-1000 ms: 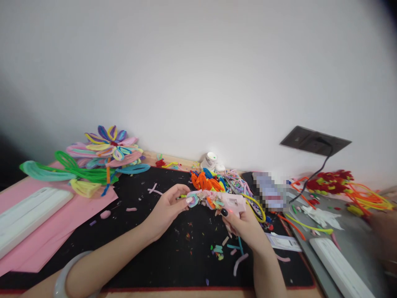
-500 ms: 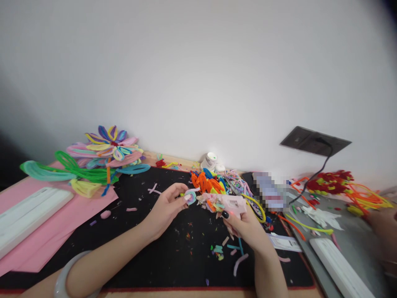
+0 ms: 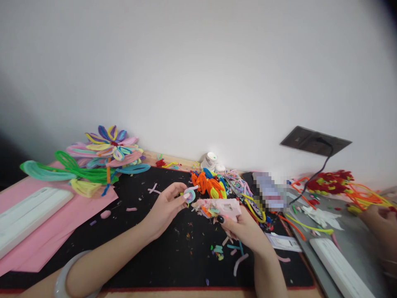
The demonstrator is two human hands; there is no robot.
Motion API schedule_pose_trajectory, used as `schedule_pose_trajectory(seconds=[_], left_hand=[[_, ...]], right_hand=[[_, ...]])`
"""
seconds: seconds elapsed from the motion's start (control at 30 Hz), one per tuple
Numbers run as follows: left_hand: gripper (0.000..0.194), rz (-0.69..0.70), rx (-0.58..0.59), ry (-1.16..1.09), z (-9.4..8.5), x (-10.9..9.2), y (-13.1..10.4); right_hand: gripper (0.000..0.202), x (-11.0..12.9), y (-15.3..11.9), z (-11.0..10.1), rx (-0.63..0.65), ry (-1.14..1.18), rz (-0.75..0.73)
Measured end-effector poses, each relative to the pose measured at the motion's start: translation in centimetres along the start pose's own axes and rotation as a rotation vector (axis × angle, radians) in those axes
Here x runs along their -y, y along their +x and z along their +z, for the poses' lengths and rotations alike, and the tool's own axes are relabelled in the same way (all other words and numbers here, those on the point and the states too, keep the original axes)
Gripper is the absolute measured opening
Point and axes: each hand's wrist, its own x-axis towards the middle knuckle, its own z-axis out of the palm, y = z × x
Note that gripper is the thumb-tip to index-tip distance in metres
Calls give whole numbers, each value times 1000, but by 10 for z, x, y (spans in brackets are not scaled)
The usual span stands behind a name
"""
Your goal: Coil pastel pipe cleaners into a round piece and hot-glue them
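My left hand (image 3: 169, 209) pinches a small pastel pipe cleaner coil (image 3: 189, 195), pale pink, lilac and light blue, between thumb and fingers. A pink glue gun (image 3: 228, 207) is gripped in my right hand (image 3: 240, 227); a red light glows near my thumb. Coloured fuzz and scraps cover its front end, which points left at the coil, with a small gap between them. Behind the hands lies a heap of orange pipe cleaner loops (image 3: 203, 182) with blue and yellow ones. Cut pipe cleaner pieces (image 3: 218, 250) are scattered below on the black mat (image 3: 149, 265).
A large pipe cleaner flower (image 3: 113, 145) lies at the left on pink paper (image 3: 62, 231), beside a white case (image 3: 34, 215). At the right are a phone (image 3: 269, 192), a black cable (image 3: 322, 169), another white case (image 3: 341, 269) and a co-worker's hand (image 3: 380, 223).
My right hand has brought the glue gun slightly left and down, nearer the coil. The left hand has barely moved. The co-worker's hand has come further into view at the right.
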Motion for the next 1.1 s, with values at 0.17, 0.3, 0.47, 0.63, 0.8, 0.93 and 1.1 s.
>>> schedule_pose_trajectory(seconds=[0.17, 0.3, 0.47, 0.63, 0.8, 0.93, 1.1], left_hand=[[19, 4, -1, 5, -1, 1, 0], [19, -4, 7, 7, -2, 2, 1], [18, -9, 16, 1, -1, 0, 1], [19, -8, 18, 11, -1, 1, 1], [20, -7, 0, 8, -1, 1, 1], [20, -9, -6, 0, 0, 0, 1], [20, -8, 10, -2, -2, 2, 2]], right_hand=[[28, -4, 0, -1, -18, 1, -2], [31, -6, 1, -2, -24, -12, -16], [34, -5, 2, -3, -69, -2, -36], [37, -7, 2, -5, -84, -2, -61], [38, -2, 2, -2, -58, 8, -31], [32, 1, 1, 2, -5, 10, -3], [29, 1, 1, 1, -28, 10, -10]])
